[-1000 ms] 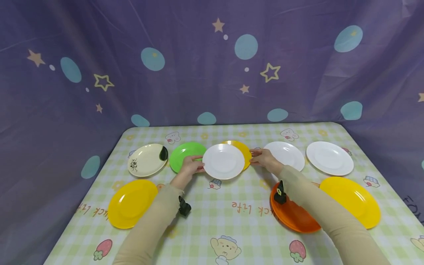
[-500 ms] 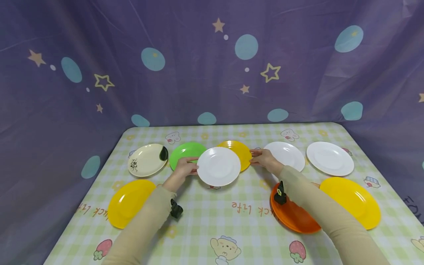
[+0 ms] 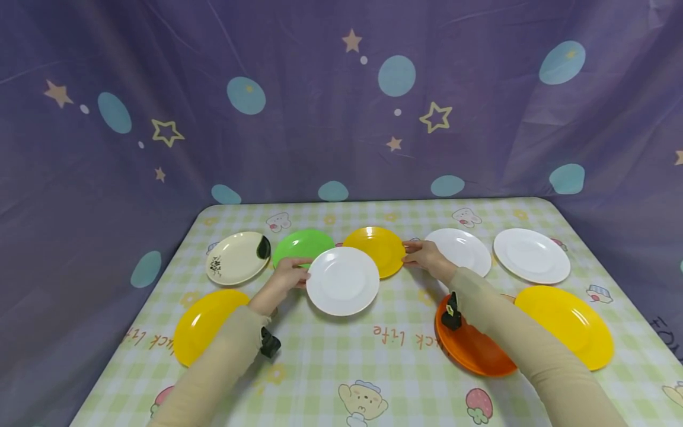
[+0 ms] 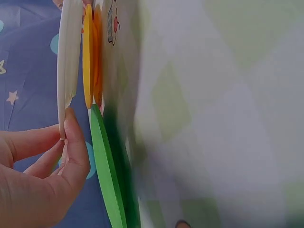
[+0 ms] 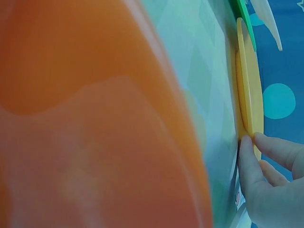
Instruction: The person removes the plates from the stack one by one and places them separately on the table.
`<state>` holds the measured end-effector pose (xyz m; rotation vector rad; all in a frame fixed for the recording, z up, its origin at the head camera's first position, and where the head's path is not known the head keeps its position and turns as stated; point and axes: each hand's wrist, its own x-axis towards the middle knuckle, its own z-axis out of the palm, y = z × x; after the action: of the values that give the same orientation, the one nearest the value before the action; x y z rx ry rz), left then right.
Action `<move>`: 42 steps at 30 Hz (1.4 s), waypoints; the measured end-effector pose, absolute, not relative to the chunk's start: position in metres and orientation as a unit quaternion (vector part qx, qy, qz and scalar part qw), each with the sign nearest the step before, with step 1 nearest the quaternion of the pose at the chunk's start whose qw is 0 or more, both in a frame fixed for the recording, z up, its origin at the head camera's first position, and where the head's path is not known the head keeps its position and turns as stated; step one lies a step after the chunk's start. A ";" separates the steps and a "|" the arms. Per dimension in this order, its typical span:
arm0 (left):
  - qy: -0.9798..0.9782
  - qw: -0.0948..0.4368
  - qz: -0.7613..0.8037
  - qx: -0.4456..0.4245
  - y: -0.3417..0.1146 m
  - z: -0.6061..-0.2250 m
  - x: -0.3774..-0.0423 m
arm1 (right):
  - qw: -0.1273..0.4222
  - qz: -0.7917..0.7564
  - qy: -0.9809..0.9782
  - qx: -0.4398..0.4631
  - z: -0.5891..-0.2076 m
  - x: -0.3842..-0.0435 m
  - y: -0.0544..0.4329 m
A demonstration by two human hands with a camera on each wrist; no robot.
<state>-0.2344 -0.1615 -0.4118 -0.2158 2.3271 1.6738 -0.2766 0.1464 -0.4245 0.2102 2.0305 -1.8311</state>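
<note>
My left hand (image 3: 288, 276) pinches the left rim of a white plate (image 3: 343, 281), thumb and fingers on either side of it. In the left wrist view that white plate (image 4: 70, 52) is seen edge-on, raised off the tablecloth. Behind it in the head view lies a small yellow plate (image 3: 376, 250), partly covered by the white one. My right hand (image 3: 427, 256) grips the yellow plate's right rim. The right wrist view has the thumb and forefinger of this hand (image 5: 270, 185) pinching the edge of the yellow plate (image 5: 251, 85), which rests low on the cloth.
Along the back stand a cream plate (image 3: 237, 258) with a leaf pattern, a green plate (image 3: 301, 244) and two white plates (image 3: 464, 252). Nearer lie a yellow plate (image 3: 205, 326) at left, an orange plate (image 3: 475, 350) under my right forearm and another yellow plate (image 3: 565, 326).
My left hand has drawn the white plate toward me and to the left, uncovering most of the small yellow plate. The right hand has stayed at the yellow rim.
</note>
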 end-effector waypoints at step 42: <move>0.871 0.181 0.457 0.014 -0.219 -0.408 -0.209 | 0.190 -0.659 0.723 0.081 -0.444 -0.288 0.150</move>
<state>-0.2085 -0.2188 -0.4078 0.0394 2.4593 1.2905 -0.2876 0.1495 -0.4444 0.2283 2.0328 -1.8513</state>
